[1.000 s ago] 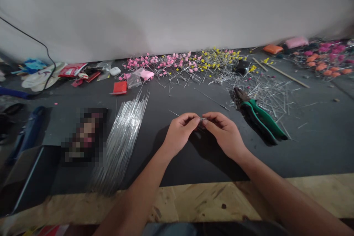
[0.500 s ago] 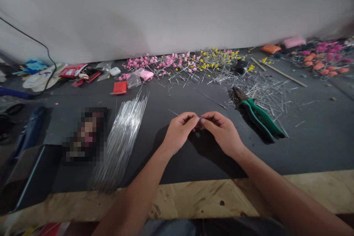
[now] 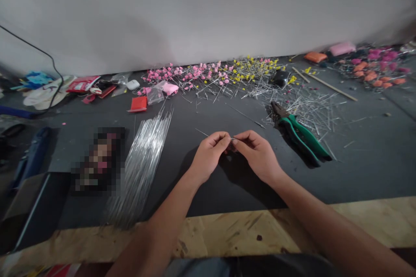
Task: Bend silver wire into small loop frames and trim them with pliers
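My left hand point(image 3: 209, 156) pinches a thin silvery wire point(image 3: 202, 132), whose free end sticks out to the left past the knuckles. Close beside it, my right hand point(image 3: 258, 151) is closed in a pinch on the same wire, with a short piece showing between the two thumbs. The fingertips below the thumbs are in shadow, so the wire's end there is hidden. A bundle of straight wires point(image 3: 143, 160) lies left of my hands. To the right rest pliers with green and black handles point(image 3: 300, 136), their jaws toward the wall.
Along the wall lie wires with pink tips point(image 3: 195, 73) and yellow tips point(image 3: 256, 69). Loose wires point(image 3: 312, 108) are scattered behind the pliers. A red packet point(image 3: 138, 104), a wooden stick point(image 3: 334, 86), a blurred-out phone-like object point(image 3: 100, 160) and a dark box point(image 3: 35, 203) are around the dark tabletop.
The view has shifted slightly, moving everything a little to the left. Both hands keep their pinch on the wire, with a slightly wider gap between the thumbs.
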Available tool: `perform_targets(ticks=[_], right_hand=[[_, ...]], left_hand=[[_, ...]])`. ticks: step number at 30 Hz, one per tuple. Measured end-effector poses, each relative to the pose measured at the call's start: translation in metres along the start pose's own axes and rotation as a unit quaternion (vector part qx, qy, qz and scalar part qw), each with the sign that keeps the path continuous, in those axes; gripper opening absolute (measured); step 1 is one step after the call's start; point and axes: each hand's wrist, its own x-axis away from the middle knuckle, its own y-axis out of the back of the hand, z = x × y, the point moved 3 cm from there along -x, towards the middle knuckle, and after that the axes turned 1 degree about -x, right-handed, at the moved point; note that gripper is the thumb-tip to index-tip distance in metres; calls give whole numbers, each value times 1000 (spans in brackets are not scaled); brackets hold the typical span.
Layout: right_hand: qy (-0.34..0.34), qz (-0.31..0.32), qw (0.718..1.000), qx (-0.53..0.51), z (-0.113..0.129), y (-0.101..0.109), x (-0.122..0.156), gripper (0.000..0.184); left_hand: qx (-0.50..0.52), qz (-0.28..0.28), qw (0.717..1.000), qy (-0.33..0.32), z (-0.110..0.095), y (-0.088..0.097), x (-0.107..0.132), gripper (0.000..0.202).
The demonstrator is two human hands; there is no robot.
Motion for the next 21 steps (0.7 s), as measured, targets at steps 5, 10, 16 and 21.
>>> perform_targets(ticks=[5,10,16,21], right_hand=[[15,-44,998,48,0,0,1,16],[37,-51,995,75,3,-2,5,18],[46,-53,994,85,3,-2,6,20],[43,-48,994,84,2,-2,5,22]], left_hand=[[-50,-30,998,-20,-3,-2,3,20],[-70,-54,996,-20,-2,-1,3,19],[-81,-54,995,-23,-2,1,2,18],[-82,-51,995,-24,-6,1,2,18]])
